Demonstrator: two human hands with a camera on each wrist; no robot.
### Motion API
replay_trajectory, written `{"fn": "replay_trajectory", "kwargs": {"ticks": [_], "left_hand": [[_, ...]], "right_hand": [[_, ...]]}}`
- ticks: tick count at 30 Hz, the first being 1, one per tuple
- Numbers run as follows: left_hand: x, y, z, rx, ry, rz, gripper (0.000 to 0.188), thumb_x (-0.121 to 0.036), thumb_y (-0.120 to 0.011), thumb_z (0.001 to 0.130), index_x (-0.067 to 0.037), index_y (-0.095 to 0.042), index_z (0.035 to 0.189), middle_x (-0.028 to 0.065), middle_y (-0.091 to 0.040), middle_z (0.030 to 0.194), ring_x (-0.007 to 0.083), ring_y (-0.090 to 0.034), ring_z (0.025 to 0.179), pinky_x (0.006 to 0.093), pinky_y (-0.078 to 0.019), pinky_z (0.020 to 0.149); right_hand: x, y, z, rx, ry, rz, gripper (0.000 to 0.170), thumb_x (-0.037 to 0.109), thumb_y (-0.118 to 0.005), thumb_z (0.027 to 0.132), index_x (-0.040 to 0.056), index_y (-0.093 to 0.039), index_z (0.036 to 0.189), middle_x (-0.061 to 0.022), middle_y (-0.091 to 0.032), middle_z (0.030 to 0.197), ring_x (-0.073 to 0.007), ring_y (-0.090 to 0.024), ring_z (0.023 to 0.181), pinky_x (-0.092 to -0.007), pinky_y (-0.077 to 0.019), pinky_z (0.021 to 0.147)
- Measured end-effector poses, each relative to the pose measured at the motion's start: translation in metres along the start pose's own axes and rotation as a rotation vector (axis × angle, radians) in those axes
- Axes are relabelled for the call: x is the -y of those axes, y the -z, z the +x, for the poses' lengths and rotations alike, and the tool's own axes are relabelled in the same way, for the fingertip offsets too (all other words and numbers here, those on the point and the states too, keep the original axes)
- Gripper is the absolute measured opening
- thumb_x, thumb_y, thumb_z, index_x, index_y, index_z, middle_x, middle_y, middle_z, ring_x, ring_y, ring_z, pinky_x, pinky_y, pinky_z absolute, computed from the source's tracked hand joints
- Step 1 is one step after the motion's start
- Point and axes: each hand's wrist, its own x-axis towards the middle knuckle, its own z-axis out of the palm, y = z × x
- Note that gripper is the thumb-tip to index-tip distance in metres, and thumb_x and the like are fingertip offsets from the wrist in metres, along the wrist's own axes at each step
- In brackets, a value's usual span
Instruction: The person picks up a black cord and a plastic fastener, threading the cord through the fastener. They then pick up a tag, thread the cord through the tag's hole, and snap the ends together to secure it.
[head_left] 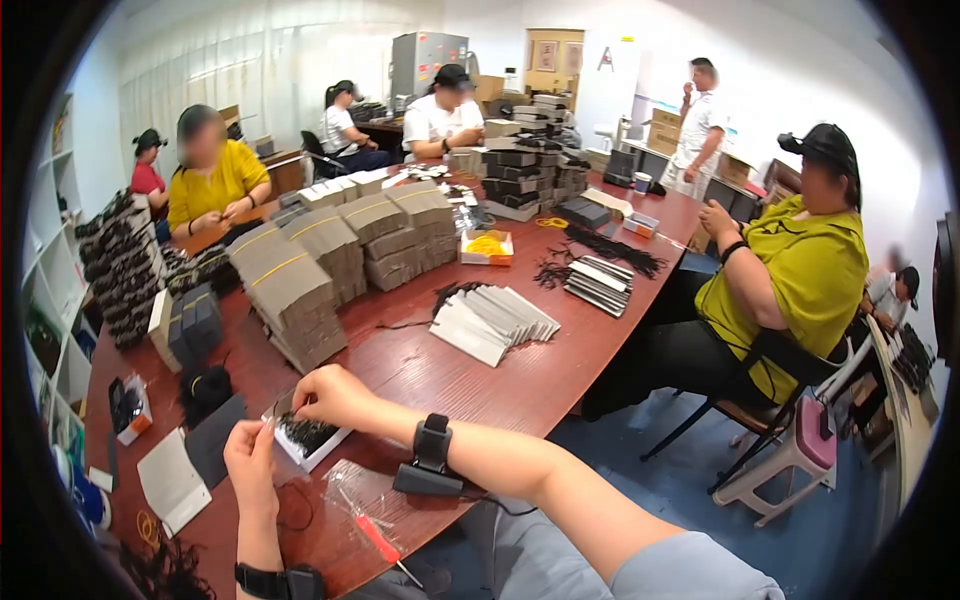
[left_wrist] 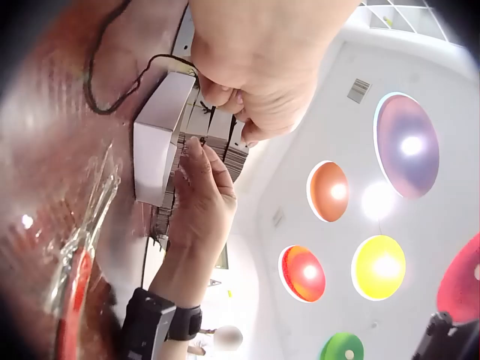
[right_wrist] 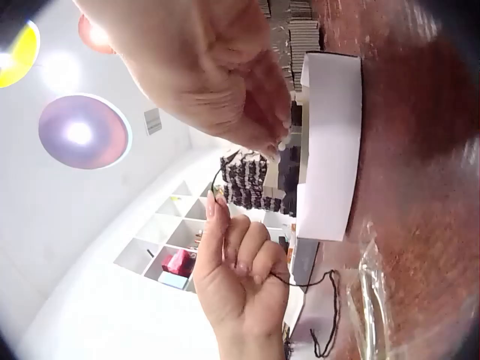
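Observation:
My left hand (head_left: 250, 460) is raised at the near side of a small white box (head_left: 322, 452) of dark, stringy pieces. In the right wrist view the left hand (right_wrist: 244, 289) pinches a thin black cord (right_wrist: 217, 177) between thumb and forefinger; the other fingers curl in, and more cord (right_wrist: 334, 300) trails below. My right hand (head_left: 345, 397) is over the box's far side, fingers bent downward. The right hand (left_wrist: 201, 202) has thumb and forefinger close together beside the white box (left_wrist: 156, 146) in the left wrist view; whether something small is between them is unclear.
Stacks of grey card bundles (head_left: 300, 280) stand beyond the box. Fanned pale strips (head_left: 490, 325) lie right of them. A red-handled tool (head_left: 378, 538) and clear plastic lie near the table edge. A person in yellow-green (head_left: 800, 270) sits at right; others are farther back.

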Motion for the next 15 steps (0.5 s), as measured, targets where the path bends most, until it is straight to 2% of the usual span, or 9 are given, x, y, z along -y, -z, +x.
{"fn": "replay_trajectory", "kwargs": {"ticks": [5, 6, 10, 13, 15], "left_hand": [[-0.0014, -0.0037, -0.0029, 0.022, -0.022, 0.008, 0.009, -0.009, -0.052, 0.081, -0.007, -0.049, 0.073, -0.0069, -0.043, 0.057, -0.0019, -0.027, 0.041, 0.0159, -0.0161, 0.036], [-0.0009, -0.0035, -0.0031, 0.040, -0.035, 0.001, 0.009, -0.009, -0.052, 0.081, -0.007, -0.048, 0.073, -0.0067, -0.042, 0.057, -0.0019, -0.026, 0.041, 0.0159, -0.0154, 0.036], [-0.0002, -0.0019, -0.0037, 0.039, -0.035, 0.025, 0.009, -0.009, -0.052, 0.081, -0.006, -0.048, 0.073, -0.0067, -0.042, 0.057, -0.0017, -0.026, 0.040, 0.0160, -0.0153, 0.036], [0.0014, -0.0006, -0.0042, 0.035, -0.036, 0.016, 0.009, -0.009, -0.052, 0.081, -0.006, -0.048, 0.073, -0.0066, -0.042, 0.056, -0.0015, -0.026, 0.040, 0.0159, -0.0158, 0.036], [0.0031, 0.0004, -0.0037, 0.039, -0.044, -0.005, 0.008, -0.008, -0.052, 0.081, -0.006, -0.048, 0.074, -0.0065, -0.041, 0.054, -0.0011, -0.026, 0.039, 0.0159, -0.0165, 0.035]], "right_hand": [[-0.0017, 0.0024, -0.0030, -0.072, 0.011, 0.028, 0.012, 0.006, -0.064, 0.057, 0.0016, -0.061, 0.068, -0.0118, -0.060, 0.064, -0.0219, -0.059, 0.062, -0.0295, -0.0453, 0.057], [-0.0012, 0.0016, -0.0043, -0.105, 0.061, 0.020, 0.010, 0.004, -0.062, 0.058, 0.0012, -0.061, 0.068, -0.0127, -0.059, 0.063, -0.0225, -0.059, 0.060, -0.0298, -0.0455, 0.056], [-0.0006, -0.0009, -0.0058, -0.102, 0.034, 0.079, 0.011, 0.002, -0.060, 0.059, 0.0010, -0.061, 0.070, -0.0136, -0.059, 0.062, -0.0225, -0.059, 0.056, -0.0297, -0.0457, 0.054], [0.0024, 0.0001, -0.0070, -0.146, 0.060, 0.085, 0.013, 0.001, -0.057, 0.061, 0.0007, -0.062, 0.073, -0.0144, -0.058, 0.062, -0.0222, -0.059, 0.052, -0.0294, -0.0458, 0.053], [0.0038, 0.0029, -0.0072, -0.071, -0.032, 0.072, 0.016, 0.003, -0.057, 0.067, -0.0003, -0.061, 0.083, -0.0135, -0.060, 0.066, -0.0196, -0.060, 0.054, -0.0287, -0.0458, 0.054]]}}
